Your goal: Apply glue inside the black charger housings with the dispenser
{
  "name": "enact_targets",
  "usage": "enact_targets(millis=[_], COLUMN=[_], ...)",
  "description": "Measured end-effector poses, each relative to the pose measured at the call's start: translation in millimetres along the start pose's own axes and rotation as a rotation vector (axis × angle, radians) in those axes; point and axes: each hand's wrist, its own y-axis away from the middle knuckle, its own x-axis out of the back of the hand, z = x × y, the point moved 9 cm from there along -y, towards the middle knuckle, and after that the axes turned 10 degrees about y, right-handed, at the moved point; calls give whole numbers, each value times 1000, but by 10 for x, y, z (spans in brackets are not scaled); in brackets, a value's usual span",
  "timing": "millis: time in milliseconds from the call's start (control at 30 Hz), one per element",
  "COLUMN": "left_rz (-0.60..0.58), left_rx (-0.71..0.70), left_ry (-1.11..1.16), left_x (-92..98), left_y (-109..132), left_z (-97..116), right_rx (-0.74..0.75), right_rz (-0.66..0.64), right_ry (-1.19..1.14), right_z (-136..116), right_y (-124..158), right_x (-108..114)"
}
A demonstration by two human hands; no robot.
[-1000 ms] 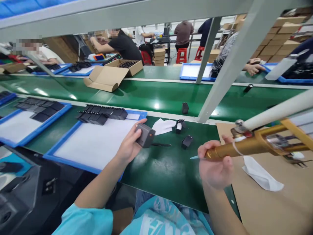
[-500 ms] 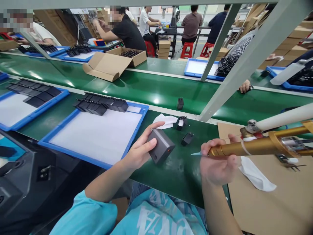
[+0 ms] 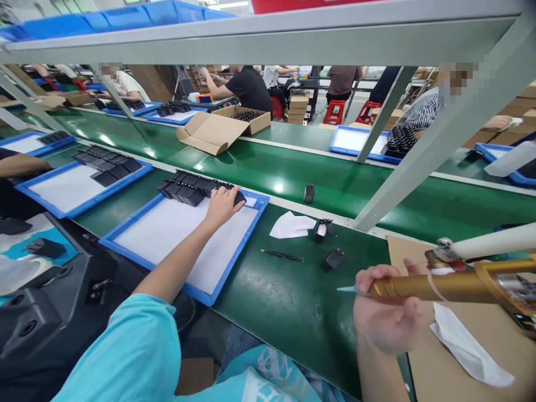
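My left hand [image 3: 221,207] reaches over a blue-rimmed tray [image 3: 138,262], its fingers closed on a black charger [image 3: 239,198] at the right end of a row of black chargers [image 3: 182,190]. My fingers hide part of it. In my right hand [image 3: 387,312] is a gold glue dispenser [image 3: 444,287], with its pale blue nozzle [image 3: 347,289] pointing left over the green bench. Between my hands lie black tweezers [image 3: 282,255], a white cloth [image 3: 292,225] and two black plug chargers, one of them a loose charger [image 3: 333,259].
One more charger [image 3: 309,193] stands on the green conveyor [image 3: 268,173] behind a metal rail. A slanted grey post [image 3: 422,139] rises at right. Cardboard [image 3: 464,368] with a white cloth lies under the dispenser. Other people work beyond and at far left.
My left hand has carried the charger left and away from me, from mid-air to the row on the tray. The tweezers now show. My right hand keeps the dispenser. The view has shifted.
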Motion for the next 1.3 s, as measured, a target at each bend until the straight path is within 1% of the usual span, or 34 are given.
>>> enact_targets(millis=[67, 133, 233, 300, 367, 400, 433, 533, 600, 633, 700, 733, 800, 867, 900, 933, 967, 1033, 1100, 1167, 1233, 1300], left_rz=[3, 39, 143, 192, 194, 170, 123, -80, -170, -196, -229, -240, -257, -290, -316, -350, -389, -481, -619, -735, -806, -809], left_rx=[-37, -60, -38, -19, -40, -68, -94, -123, -118, -113, -95, -83, -74, -98, -129, -172, -254, -388, -467, -495, -491, -455], left_ry=[-56, -85, -89, -56, 17, 80, 167, 450, 548, 570, 599, 613, 637, 666, 685, 708, 746, 752, 740, 768, 818, 858], left_x=[-77, -117, -112, -116, -170, -230, -316, -660, -843, -901, -945, -930, -823, -637, -525, -406, -273, -64, 10, -8, -85, -175], left_y=[-148, -226, -262, -291, -375, -443, -528, -826, -1016, -1099, -1217, -1242, -1199, -997, -832, -627, -382, 161, 701, 1131, 1417, 1563], left_z=[-139, -190, -199, -146, 9, 133, 276, 753, 1029, 1134, 1263, 1293, 1322, 1361, 1404, 1463, 1563, 1742, 1880, 1960, 1998, 2008], right_rx=[7, 14, 27, 25, 13, 6, 1, 0, 10, 17, 27, 32, 33, 26, 19, 12, 9, 14, 23, 29, 30, 28], right_rz=[-5, -6, 12, 26, 34, 37, 40, 41, 34, 28, 17, 13, 10, 7, 5, 3, 1, -3, -9, -17, -22, -17], right_ry=[5, 17, 28, 25, 18, 13, 9, 9, 15, 16, 16, 15, 11, 0, -5, -8, -9, -7, -7, -3, 9, 27], right_z=[8, 14, 9, 8, 12, 15, 16, 11, -1, -8, -21, -27, -33, -30, -26, -20, -18, -21, -27, -31, -33, -34], right_y=[1, -3, -12, -14, -13, -11, -9, -6, -10, -14, -22, -25, -26, -20, -15, -11, -8, -8, -12, -13, -10, -4], right_x=[-5, -11, 2, 20, 33, 38, 41, 32, 11, -2, -23, -29, -31, -30, -31, -34, -38, -50, -66, -83, -94, -95])
